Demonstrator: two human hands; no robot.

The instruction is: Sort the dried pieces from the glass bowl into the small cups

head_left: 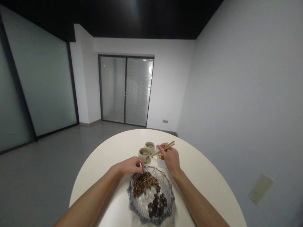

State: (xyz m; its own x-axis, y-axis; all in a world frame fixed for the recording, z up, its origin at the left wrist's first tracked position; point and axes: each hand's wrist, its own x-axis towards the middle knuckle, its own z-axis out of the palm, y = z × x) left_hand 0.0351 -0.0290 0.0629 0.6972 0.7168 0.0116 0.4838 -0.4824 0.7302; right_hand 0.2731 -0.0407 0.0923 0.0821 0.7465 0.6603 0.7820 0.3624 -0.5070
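Left fingers curl by the bowl; right fingers grip chopsticks.

The left forearm and right forearm were bare to the lower border of the view, smooth in outline, tapering to narrower wrists. The left hand and right hand were likewise bare, with slender fingers.

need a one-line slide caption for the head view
Right hand holding chopsticks beside two small cups, left hand close above a glass bowl.
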